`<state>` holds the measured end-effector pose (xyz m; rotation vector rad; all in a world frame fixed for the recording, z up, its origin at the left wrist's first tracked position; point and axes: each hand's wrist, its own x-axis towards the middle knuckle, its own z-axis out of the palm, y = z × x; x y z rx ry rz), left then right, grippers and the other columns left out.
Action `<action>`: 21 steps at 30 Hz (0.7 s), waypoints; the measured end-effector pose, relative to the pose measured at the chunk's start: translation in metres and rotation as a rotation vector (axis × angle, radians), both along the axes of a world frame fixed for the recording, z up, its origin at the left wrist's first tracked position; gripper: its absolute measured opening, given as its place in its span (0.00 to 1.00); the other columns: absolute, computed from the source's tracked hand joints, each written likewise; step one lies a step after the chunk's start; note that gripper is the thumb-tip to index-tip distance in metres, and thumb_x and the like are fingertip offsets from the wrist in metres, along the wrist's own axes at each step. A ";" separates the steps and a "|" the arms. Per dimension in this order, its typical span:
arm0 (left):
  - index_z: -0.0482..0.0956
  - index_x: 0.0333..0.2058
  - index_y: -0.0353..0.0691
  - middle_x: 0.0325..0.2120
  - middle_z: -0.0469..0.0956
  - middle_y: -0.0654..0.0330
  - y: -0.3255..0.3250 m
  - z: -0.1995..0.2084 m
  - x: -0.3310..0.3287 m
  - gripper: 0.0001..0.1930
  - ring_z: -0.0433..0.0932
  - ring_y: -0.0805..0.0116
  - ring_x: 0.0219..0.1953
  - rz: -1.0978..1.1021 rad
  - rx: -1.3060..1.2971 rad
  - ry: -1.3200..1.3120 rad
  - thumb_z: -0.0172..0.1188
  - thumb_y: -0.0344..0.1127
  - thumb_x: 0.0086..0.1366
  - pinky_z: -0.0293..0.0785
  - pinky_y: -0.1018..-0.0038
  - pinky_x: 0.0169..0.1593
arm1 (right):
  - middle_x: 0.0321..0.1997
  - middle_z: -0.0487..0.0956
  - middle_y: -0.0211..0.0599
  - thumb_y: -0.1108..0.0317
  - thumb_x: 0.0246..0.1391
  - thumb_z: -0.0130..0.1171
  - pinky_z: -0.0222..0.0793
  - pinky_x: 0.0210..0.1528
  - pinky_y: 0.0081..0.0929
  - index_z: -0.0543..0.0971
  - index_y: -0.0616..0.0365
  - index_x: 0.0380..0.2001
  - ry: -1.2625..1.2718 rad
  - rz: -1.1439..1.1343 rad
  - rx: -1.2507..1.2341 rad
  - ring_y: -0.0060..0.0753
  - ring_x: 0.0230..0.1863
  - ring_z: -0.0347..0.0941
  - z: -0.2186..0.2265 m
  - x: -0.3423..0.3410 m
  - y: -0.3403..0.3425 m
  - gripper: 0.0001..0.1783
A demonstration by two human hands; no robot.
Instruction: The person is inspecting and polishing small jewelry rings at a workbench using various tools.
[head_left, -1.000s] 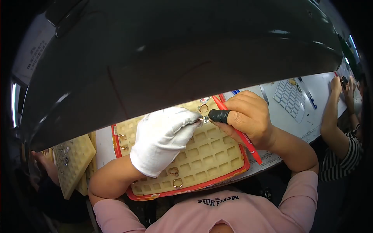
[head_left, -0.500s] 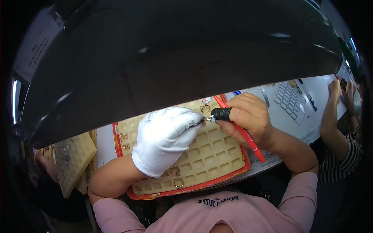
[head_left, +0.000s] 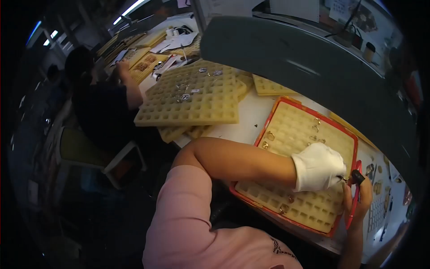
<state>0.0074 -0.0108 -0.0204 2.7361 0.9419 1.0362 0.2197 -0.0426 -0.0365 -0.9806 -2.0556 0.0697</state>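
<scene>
My left hand point(head_left: 319, 168), in a white glove, is closed with its fingertips pinched on a small ring point(head_left: 344, 179), mostly hidden by the fingers. Against the ring's other side rests my right hand point(head_left: 364, 197), bare but for a black finger cover point(head_left: 357, 176). A red pen point(head_left: 353, 207) is held in that right hand. Both hands are over the right side of a pale yellow dimpled tray with a red rim point(head_left: 274, 107). Several gold-coloured rings stand in its dimples, among them one ring point(head_left: 270, 136) at the left and another ring point(head_left: 283, 209) near the front.
Left of the red-rimmed tray, stacked dimpled trays point(head_left: 197, 105) hold silvery jewellery pieces. A dark hood point(head_left: 286, 58) spans the space beyond my hands. A co-worker in dark clothing point(head_left: 101, 103) sits at far left near a chair point(head_left: 85, 150). A pale grid sheet point(head_left: 377, 213) lies at right.
The view has swung left, bringing the stacked trays and the co-worker into sight. My hands now appear farther right, still together at the ring, the red pen still in my right hand.
</scene>
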 end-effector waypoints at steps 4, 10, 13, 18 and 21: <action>0.79 0.21 0.40 0.18 0.76 0.52 -0.008 0.001 0.000 0.06 0.78 0.52 0.24 -0.025 -0.023 0.075 0.57 0.35 0.47 0.72 0.59 0.29 | 0.35 0.75 0.46 0.81 0.47 0.58 0.67 0.41 0.33 0.74 0.65 0.43 -0.053 0.004 0.089 0.43 0.35 0.71 -0.004 0.000 -0.005 0.16; 0.81 0.19 0.42 0.17 0.77 0.51 -0.007 -0.002 0.002 0.06 0.77 0.49 0.21 0.020 0.073 0.091 0.58 0.35 0.42 0.71 0.59 0.25 | 0.37 0.76 0.46 0.79 0.48 0.59 0.66 0.42 0.34 0.75 0.66 0.40 -0.187 -0.059 0.073 0.45 0.38 0.72 -0.010 0.006 -0.002 0.13; 0.81 0.18 0.42 0.16 0.77 0.51 -0.009 0.002 0.001 0.06 0.77 0.50 0.20 0.007 0.031 0.068 0.57 0.35 0.43 0.70 0.59 0.24 | 0.35 0.75 0.47 0.78 0.49 0.58 0.65 0.41 0.35 0.75 0.66 0.39 -0.185 -0.035 0.061 0.46 0.37 0.71 -0.007 0.003 -0.001 0.12; 0.81 0.18 0.43 0.15 0.76 0.52 -0.007 -0.005 0.005 0.05 0.77 0.51 0.19 0.038 0.100 0.035 0.57 0.35 0.44 0.70 0.60 0.24 | 0.34 0.75 0.46 0.79 0.49 0.58 0.64 0.41 0.36 0.75 0.66 0.39 -0.213 -0.081 0.063 0.46 0.36 0.70 -0.001 -0.001 -0.004 0.12; 0.81 0.18 0.44 0.15 0.76 0.52 -0.006 -0.004 0.005 0.05 0.77 0.51 0.19 0.060 0.087 0.062 0.57 0.35 0.45 0.70 0.60 0.24 | 0.34 0.74 0.46 0.80 0.49 0.58 0.64 0.41 0.35 0.75 0.66 0.39 -0.187 -0.070 0.071 0.47 0.36 0.70 -0.001 -0.002 -0.003 0.12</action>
